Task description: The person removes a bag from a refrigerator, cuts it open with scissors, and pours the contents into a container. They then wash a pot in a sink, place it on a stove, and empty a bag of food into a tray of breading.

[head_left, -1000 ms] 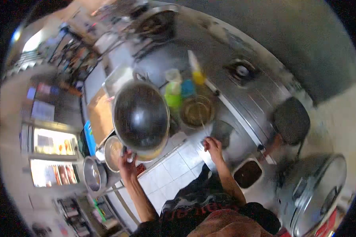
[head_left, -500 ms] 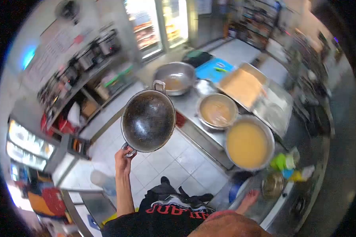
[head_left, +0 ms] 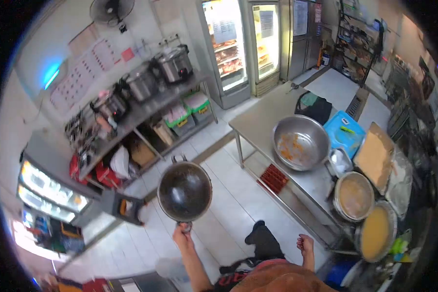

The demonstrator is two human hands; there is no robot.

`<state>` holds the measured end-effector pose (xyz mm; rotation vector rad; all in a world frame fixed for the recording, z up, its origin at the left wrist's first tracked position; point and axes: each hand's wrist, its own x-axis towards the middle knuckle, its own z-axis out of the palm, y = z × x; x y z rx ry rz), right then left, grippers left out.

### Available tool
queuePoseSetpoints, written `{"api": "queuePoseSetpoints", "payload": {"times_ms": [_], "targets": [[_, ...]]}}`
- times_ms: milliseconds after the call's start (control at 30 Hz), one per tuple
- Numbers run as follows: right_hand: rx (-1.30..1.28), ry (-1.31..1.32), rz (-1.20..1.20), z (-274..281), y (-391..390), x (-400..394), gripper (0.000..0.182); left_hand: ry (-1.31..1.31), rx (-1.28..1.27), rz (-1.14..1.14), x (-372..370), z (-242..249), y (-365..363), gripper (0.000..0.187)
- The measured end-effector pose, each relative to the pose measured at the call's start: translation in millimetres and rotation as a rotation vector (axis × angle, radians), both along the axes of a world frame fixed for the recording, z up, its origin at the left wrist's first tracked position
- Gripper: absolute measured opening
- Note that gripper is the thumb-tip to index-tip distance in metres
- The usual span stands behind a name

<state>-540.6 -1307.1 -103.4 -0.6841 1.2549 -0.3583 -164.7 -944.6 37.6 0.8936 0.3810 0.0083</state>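
Note:
My left hand (head_left: 182,235) grips one loop handle of a dark, worn wok (head_left: 185,191), its fingers wrapped around the metal. The wok hangs out in front of me over the tiled floor, its hollow turned toward me, with a second loop handle on the far rim. My right hand (head_left: 305,244) is at my right side, away from the wok, fingers loosely curled with nothing visible in them. Nearest to that hand is the steel table (head_left: 253,114), carrying a large steel bowl (head_left: 321,146) with orange-brown residue inside.
Along the table's right stand a blue board (head_left: 333,127), a tray of tan material (head_left: 376,155), a pot of cloudy liquid (head_left: 354,197) and a pot of yellow liquid (head_left: 376,233). A shelf with cookers (head_left: 174,65) lines the left wall. A dark stool (head_left: 122,207) stands left of the wok.
My view has turned left, so the table and pots have shifted right. The wok stays in my left hand. My right hand has come away from the counter edge to my side.

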Motion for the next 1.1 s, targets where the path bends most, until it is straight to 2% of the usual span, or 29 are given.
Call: {"api": "queuePoseSetpoints", "payload": {"times_ms": [133,200,233,267,333,400,433,467,500,533,600,667,700,733,800,900,1000,1100], "targets": [[-0.095,-0.014,0.508,6,-41,206,0.020,0.006,-0.071,0.050,110,-13,-51,0.015],[-0.101,-0.050,0.702,7,-71,315,0.024,0.054,-0.202,0.016,181,-56,-40,0.016],[-0.201,-0.312,0.731,-47,-94,361,0.027,0.105,-0.083,0.055,212,-30,-56,0.018],[-0.264,-0.271,0.814,-24,-108,424,0.024,0.177,0.058,0.101,224,-4,-64,0.021],[-0.396,-0.191,0.976,29,-138,553,0.020,0.065,0.083,0.078,278,-6,-53,0.026],[-0.237,-0.506,0.805,-7,-172,678,0.020,0.045,0.137,0.148,319,64,-88,0.023],[-0.748,-0.048,0.894,52,-173,729,0.020,0.044,0.141,0.178,340,83,-109,0.022],[-0.765,-0.247,0.727,75,-181,772,0.019,0.047,0.140,0.172,367,84,-114,0.020],[-0.663,-0.396,0.737,77,-192,819,0.018,0.048,0.130,0.157,398,80,-115,0.018],[-0.781,-0.474,0.667,63,-198,867,0.012,0.048,0.120,0.134,432,70,-117,0.016],[-0.695,-0.404,0.739,78,-213,934,0.015,0.078,0.185,0.094,508,36,-126,0.016],[-0.818,-0.305,0.803,35,-233,982,0.017,0.005,0.195,0.002,585,20,-143,0.018],[-0.867,-0.260,0.828,19,-235,1007,0.018,-0.009,0.368,-0.040,613,43,-187,0.013],[-0.807,-0.156,0.836,18,-242,1018,0.019,-0.121,0.336,-0.072,673,8,-189,0.010],[-0.683,0.065,0.909,28,-267,1012,0.022,-0.165,0.469,-0.252,757,3,-244,0.011],[-0.469,-0.059,0.520,13,-301,996,0.027,-0.083,0.266,-0.539,861,52,-383,0.010],[-0.257,-0.041,0.111,32,-346,967,0.029,-0.060,0.198,-0.815,968,49,-509,0.008],[-0.142,0.144,-0.226,22,-399,957,0.025,-0.019,0.177,-1.114,1044,53,-661,0.009]]}}
